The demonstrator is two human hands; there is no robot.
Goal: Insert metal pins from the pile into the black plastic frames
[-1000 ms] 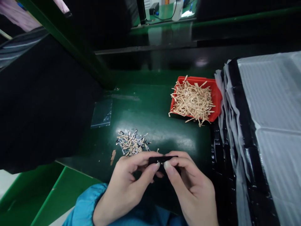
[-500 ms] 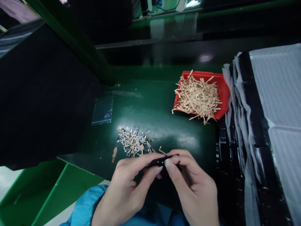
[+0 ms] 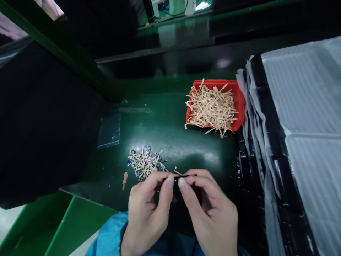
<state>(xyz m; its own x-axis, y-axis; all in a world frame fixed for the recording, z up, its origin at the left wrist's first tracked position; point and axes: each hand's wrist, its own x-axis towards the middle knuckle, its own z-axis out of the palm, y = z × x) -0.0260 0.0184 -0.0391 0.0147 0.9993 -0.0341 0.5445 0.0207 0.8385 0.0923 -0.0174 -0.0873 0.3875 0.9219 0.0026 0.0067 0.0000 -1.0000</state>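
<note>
Close to the near edge of the dark green surface (image 3: 173, 135), both hands meet over a small flat black part (image 3: 188, 176). The left hand (image 3: 149, 209) pinches it from the left between thumb and forefinger. The right hand (image 3: 210, 213) grips it from the right in the same way, so the two thumbnails sit almost touching on top of it. Most of the part is hidden by the fingers; only a thin dark edge shows above them. A light blue sleeve (image 3: 109, 236) covers the left forearm.

Just beyond the left hand lies a loose heap of small tan and silver pieces (image 3: 145, 163), with a single tan scrap (image 3: 124, 179) lying apart to its left. Farther back and to the right stands a red plastic tray (image 3: 239, 101) piled with thin tan strips (image 3: 210, 108), some spilling over its front rim. A clear plastic bag (image 3: 109, 131) lies flat towards the left. Along the right side rises a stack of black trays interleaved with white sheets (image 3: 269, 117), its edge just beside the red tray.
</note>
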